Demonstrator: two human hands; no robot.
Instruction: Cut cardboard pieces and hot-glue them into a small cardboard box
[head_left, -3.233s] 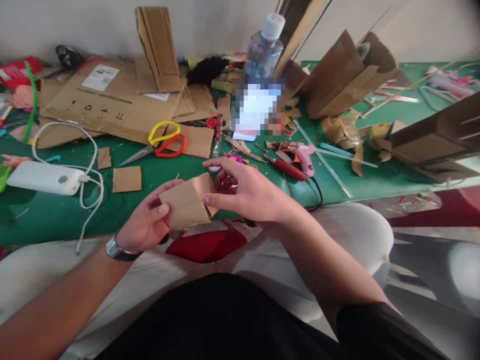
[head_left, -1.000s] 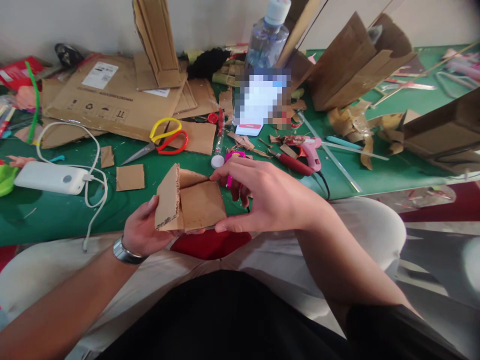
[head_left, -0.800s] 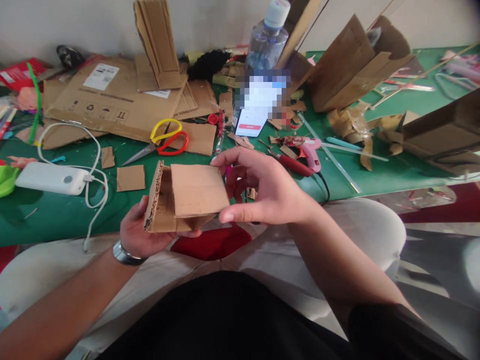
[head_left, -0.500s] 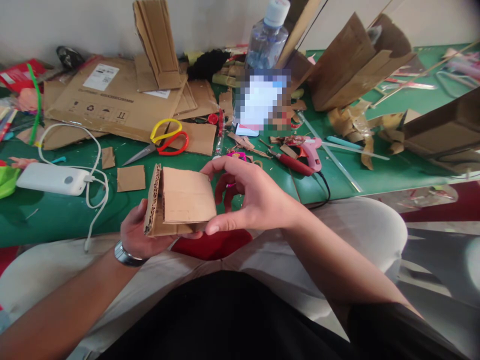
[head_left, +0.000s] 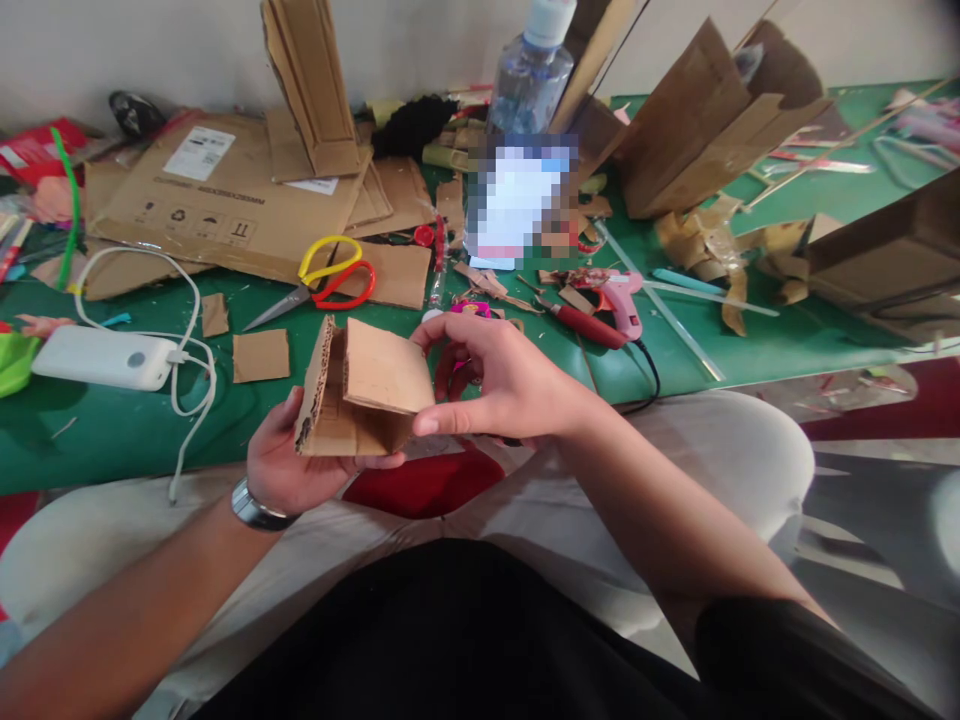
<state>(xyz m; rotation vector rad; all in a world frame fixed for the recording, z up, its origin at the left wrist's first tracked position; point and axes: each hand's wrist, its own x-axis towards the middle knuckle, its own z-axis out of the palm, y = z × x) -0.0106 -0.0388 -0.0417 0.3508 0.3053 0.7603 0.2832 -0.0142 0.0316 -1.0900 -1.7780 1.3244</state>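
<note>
A small folded cardboard box (head_left: pixel 386 365) with open sides is held above the near edge of the green table. My left hand (head_left: pixel 289 460) supports it from below and at its left side, the thumb along the upright left wall with its corrugated edge showing. My right hand (head_left: pixel 495 380) grips the right end between thumb and fingertips, at the edge of the top flap. A gap shows between that flap and the left wall. Beyond the box lie scissors (head_left: pixel 315 285) with yellow and red handles. Two small cardboard pieces (head_left: pixel 260 356) rest to its left.
A pink glue gun (head_left: pixel 619 305) and a red-handled tool (head_left: pixel 581 322) lie right of my hands. A phone (head_left: pixel 517 200) leans against a water bottle (head_left: pixel 531 75). A white power bank (head_left: pixel 105 357) with a cable is at left. A flattened carton (head_left: pixel 217 195) and cardboard structures (head_left: pixel 712 120) stand behind.
The box has tilted, so more of its inside shows under the top flap. The gap between flap and left wall looks wider. Both hands keep their hold.
</note>
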